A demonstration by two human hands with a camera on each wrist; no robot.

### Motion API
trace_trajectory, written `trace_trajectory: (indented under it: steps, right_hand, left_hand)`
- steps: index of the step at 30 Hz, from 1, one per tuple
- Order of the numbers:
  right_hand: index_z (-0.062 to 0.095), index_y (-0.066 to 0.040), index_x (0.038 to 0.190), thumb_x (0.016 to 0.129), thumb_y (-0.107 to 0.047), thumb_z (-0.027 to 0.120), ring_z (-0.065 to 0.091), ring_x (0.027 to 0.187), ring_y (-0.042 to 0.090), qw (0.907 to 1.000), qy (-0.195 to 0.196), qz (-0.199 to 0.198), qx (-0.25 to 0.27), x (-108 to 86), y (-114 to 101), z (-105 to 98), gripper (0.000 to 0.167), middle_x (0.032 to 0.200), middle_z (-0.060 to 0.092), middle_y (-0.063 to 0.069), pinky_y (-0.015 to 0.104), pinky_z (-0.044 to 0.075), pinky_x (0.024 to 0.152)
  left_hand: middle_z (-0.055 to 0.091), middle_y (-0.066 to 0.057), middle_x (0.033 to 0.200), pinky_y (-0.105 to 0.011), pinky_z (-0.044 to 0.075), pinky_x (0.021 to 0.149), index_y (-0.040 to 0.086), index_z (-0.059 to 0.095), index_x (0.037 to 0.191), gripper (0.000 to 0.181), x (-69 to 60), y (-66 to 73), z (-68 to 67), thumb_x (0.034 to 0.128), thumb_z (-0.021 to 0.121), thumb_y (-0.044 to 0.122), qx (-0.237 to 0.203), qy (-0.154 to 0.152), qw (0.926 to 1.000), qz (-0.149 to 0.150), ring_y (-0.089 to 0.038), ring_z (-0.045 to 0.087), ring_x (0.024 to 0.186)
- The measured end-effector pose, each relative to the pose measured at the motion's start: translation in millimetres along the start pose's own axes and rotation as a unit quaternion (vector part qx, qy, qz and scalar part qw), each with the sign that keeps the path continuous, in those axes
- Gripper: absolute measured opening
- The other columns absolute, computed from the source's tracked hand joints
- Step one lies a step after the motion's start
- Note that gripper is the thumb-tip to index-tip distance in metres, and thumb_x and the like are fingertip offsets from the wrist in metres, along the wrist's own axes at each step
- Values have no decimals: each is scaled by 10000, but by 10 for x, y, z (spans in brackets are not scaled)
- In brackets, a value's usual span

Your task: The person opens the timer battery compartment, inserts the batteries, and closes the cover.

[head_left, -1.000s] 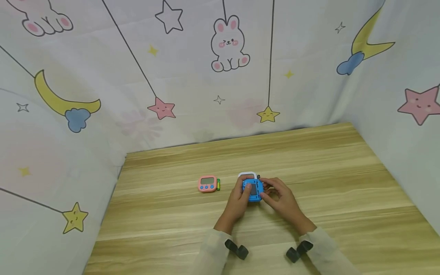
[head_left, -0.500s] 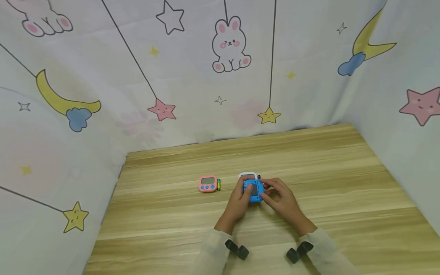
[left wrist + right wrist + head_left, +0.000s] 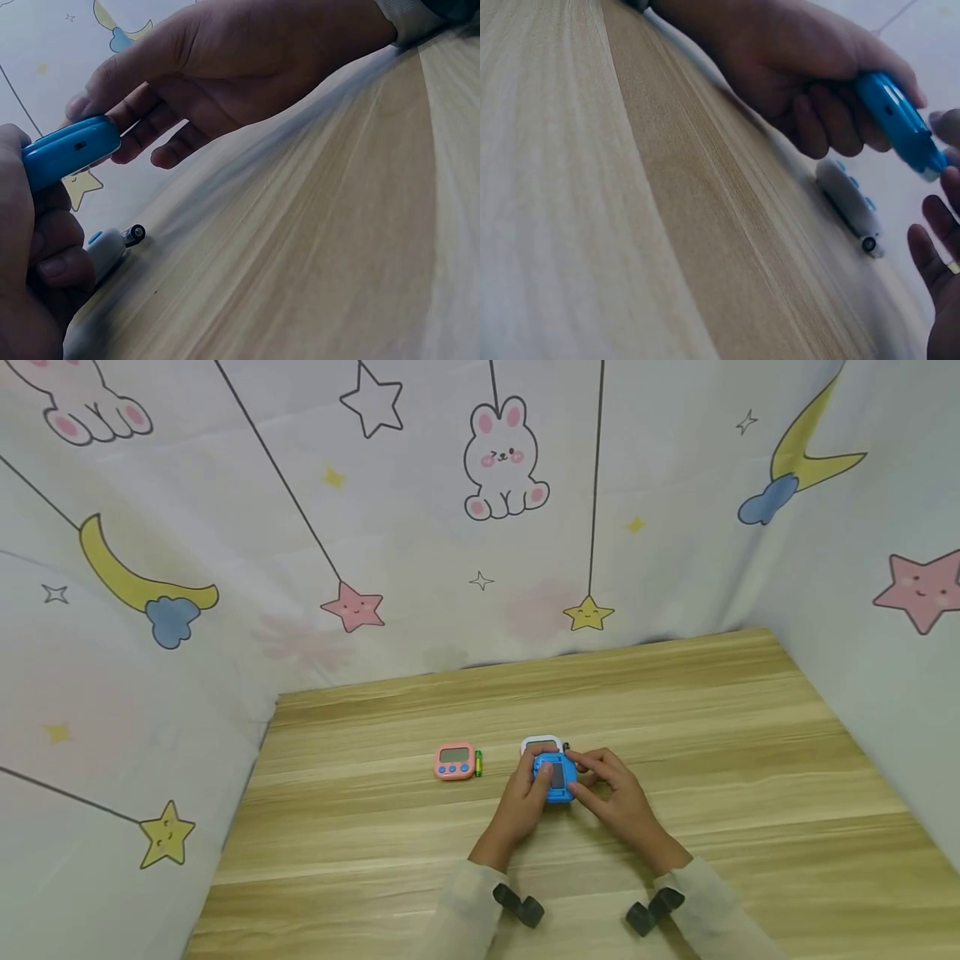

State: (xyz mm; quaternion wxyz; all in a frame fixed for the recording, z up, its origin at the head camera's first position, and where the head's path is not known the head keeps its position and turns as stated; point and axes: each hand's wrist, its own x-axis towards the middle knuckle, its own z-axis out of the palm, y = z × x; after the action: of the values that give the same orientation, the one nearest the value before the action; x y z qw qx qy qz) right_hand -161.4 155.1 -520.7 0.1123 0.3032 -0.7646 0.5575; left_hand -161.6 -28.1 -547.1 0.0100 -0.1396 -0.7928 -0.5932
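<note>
In the head view, the left hand (image 3: 521, 798) grips a blue device (image 3: 558, 778) with a dark screen-like panel, thumb on its face. The right hand's (image 3: 621, 797) thumb and forefinger pinch its right edge. From the left wrist view, the right hand (image 3: 240, 60) meets one end of the blue device (image 3: 71, 150). Curled fingers of the left hand (image 3: 787, 67) hold the blue device (image 3: 901, 124) in the right wrist view. There, a small yellow spot (image 3: 953, 267) shows by the right hand (image 3: 949, 300); I cannot tell what it is.
A white device (image 3: 542, 741) lies just behind the hands, a dark battery (image 3: 566, 747) at its right. Left of them lies a pink device (image 3: 453, 762) with blue buttons, a green battery (image 3: 478, 763) beside it. Patterned cloth (image 3: 420, 543) stands around the wooden table (image 3: 360, 860).
Both hands stay around the blue device, with little visible change in their hold. The head view has shifted very slightly.
</note>
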Motion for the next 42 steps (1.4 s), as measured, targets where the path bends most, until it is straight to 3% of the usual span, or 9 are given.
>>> trace_trajectory:
  steps: [4, 9, 15, 23, 36, 42]
  right_hand:
    - [605, 89, 1230, 856, 109, 660, 566, 911, 317, 10000, 3, -23, -42, -6, 7, -6, 379, 1022, 576, 185, 287, 531, 736]
    - [594, 93, 1236, 885, 115, 618, 566, 921, 323, 10000, 27, -40, 21, -7, 29, -13, 353, 1025, 586, 192, 230, 512, 760]
    - [582, 96, 1236, 891, 125, 603, 571, 916, 332, 9999, -14, -37, 111, 0, 54, -20, 347, 1030, 598, 176, 235, 512, 759]
    - [573, 62, 1262, 920, 76, 597, 568, 936, 283, 9996, -135, 229, 90, -1, 63, -19, 343, 1029, 602, 133, 229, 506, 783]
    - [547, 47, 1302, 944, 59, 569, 617, 899, 209, 9968, -327, 614, 381, 14, 90, -47, 359, 1033, 644, 130, 285, 547, 678]
    - [541, 22, 1318, 955, 49, 557, 643, 827, 155, 9963, -416, 654, 362, 32, 118, -60, 365, 972, 664, 88, 285, 543, 688]
  left_hand:
    - [577, -137, 1200, -372, 466, 823, 76, 428, 1345, 308, -13, 82, -8, 1059, 366, 170, -62, 26, 10000, -72, -211, 551, 950]
    - [569, -89, 1233, -366, 462, 831, 136, 429, 1370, 323, 15, -65, 18, 1066, 367, 223, -17, 39, 9998, -197, -197, 542, 967]
    - [573, -55, 1226, -367, 470, 822, 183, 437, 1356, 325, 30, -145, 16, 1064, 360, 303, -60, 65, 10000, -34, -193, 561, 952]
    - [553, -50, 1227, -381, 456, 851, 130, 430, 1362, 353, 28, -163, 14, 1069, 343, 307, -138, 64, 9998, 102, -205, 544, 991]
    - [559, -38, 1238, -379, 445, 879, 120, 432, 1370, 359, 59, -154, 21, 1068, 356, 298, -154, 123, 9997, 145, -199, 537, 1032]
    - [560, -31, 1240, -376, 448, 870, 152, 442, 1359, 341, 81, -149, 19, 1068, 354, 308, -162, 173, 9996, 165, -199, 539, 1029]
